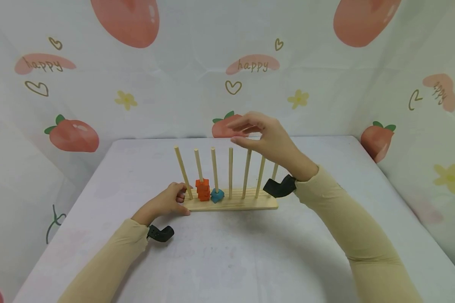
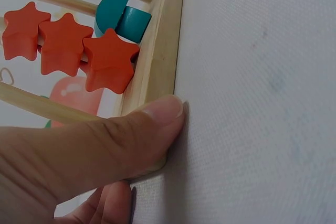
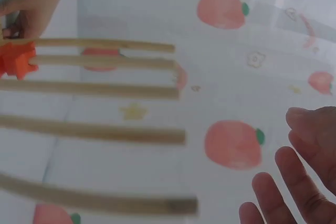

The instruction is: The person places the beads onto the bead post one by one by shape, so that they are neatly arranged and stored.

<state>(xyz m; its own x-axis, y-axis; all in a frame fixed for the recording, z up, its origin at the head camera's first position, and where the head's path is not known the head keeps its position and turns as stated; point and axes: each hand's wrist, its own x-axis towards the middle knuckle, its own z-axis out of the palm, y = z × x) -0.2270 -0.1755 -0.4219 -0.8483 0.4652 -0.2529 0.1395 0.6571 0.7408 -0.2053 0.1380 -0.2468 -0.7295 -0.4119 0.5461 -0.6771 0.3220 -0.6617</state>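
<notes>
A: Locate the wooden peg rack (image 1: 235, 205).

B: It sits on the white counter (image 1: 227, 256), near the middle, in front of the person. A printed cloth (image 1: 197, 84) stands behind.

A: State its alignment.

B: The long axis runs left to right across the person's front, close to parallel with the counter's far edge. The narrow left end is at the left hand (image 1: 167, 200); the other end lies below the right forearm.

A: Direction of the pegs (image 1: 230, 172)?

B: Upward. Seven are set in one row along the long axis, each crosswise to it.

A: List the parts fitted.

B: Second peg from the left: three orange stars (image 1: 202, 190), stacked one above another along the peg. Third peg: a blue block (image 1: 217, 196), low down at the base. One half-round portion shows in the left wrist view, beside a squarer one; whether they are a single piece, I cannot tell.

A: Condition of the hands?

B: The left grips the rack's left end, with its thumb (image 2: 126, 140) on the front corner and the fingers bent around the end. The right hand (image 1: 269, 136) is raised above the right half of the rack, apart from the peg tips. Its thumb and fingers are parted and empty, fingertips directed left.
</notes>
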